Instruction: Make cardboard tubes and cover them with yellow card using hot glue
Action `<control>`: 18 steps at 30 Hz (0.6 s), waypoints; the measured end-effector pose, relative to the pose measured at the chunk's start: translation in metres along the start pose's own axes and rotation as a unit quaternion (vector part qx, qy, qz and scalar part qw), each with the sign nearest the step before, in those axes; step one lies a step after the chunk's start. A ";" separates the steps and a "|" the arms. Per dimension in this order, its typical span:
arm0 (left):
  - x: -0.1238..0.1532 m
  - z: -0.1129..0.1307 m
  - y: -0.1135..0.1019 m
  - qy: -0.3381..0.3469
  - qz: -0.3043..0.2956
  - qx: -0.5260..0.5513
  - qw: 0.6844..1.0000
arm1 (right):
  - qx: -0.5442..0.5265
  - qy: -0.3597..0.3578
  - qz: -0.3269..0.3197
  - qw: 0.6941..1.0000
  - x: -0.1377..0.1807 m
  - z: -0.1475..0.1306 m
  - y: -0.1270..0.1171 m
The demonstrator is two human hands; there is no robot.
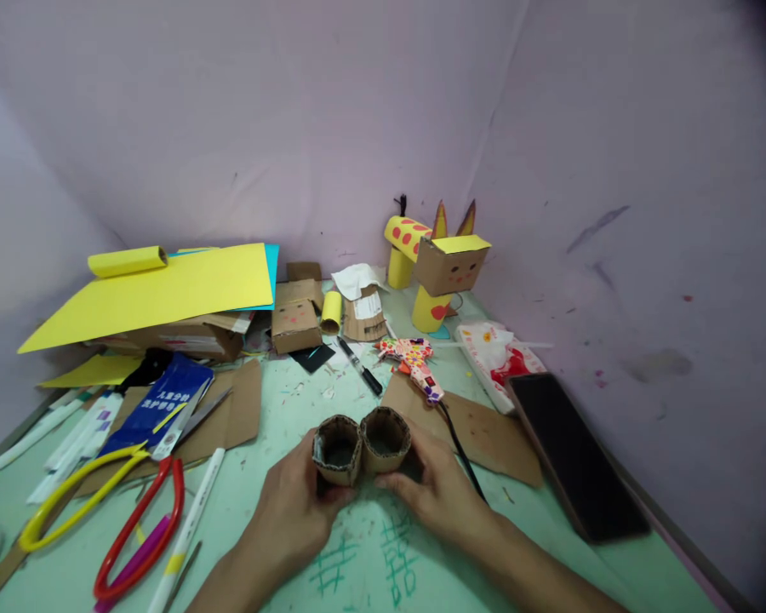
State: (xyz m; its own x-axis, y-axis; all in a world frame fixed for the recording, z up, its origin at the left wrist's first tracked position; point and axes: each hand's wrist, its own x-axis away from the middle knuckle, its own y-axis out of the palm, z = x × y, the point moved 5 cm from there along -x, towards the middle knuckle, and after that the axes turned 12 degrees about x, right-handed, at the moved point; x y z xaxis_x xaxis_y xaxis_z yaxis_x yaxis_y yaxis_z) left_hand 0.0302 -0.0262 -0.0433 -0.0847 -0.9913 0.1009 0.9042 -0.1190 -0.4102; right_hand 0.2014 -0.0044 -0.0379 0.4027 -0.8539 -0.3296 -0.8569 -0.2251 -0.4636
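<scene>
Two short cardboard tubes stand side by side and upright at the middle of the table, their open ends facing up. My left hand (pixel 303 494) is closed around the left cardboard tube (pixel 338 468), thumb at its front. Around the right cardboard tube (pixel 386 460) my right hand (pixel 437 481) is closed, thumb near its lower front. The tubes touch or nearly touch at their rims. Just beyond them lie a black marker (pixel 360 366) and a patterned glue gun (pixel 414 362), whose black cord runs past my right hand.
Large scissors (pixel 177 485) and a white marker (pixel 188 528) lie at left. Yellow sheets (pixel 166 294) rest on a cardboard box behind. A cardboard animal (pixel 453 268) stands at the back. At right are a phone (pixel 574 455), a plastic packet (pixel 501 358) and flat cardboard (pixel 485 430).
</scene>
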 end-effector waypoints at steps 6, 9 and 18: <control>-0.003 0.004 -0.004 -0.020 0.020 0.059 0.998 | -0.084 0.071 0.011 0.994 -0.007 0.008 0.000; -0.001 0.015 -0.003 -0.011 -0.025 0.186 0.982 | -0.192 0.171 -0.007 0.966 -0.008 0.014 0.002; 0.005 0.014 -0.001 -0.093 -0.120 0.230 0.961 | -0.240 0.228 -0.075 0.941 0.000 0.007 0.010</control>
State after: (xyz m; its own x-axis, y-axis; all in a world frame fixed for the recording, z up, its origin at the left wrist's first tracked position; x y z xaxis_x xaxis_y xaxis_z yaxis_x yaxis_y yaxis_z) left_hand 0.0352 -0.0303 -0.0296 -0.2769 -0.9058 0.3206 0.9609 -0.2639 0.0842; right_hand 0.1953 -0.0040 -0.0479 0.4439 -0.8839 0.1475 -0.8924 -0.4510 -0.0169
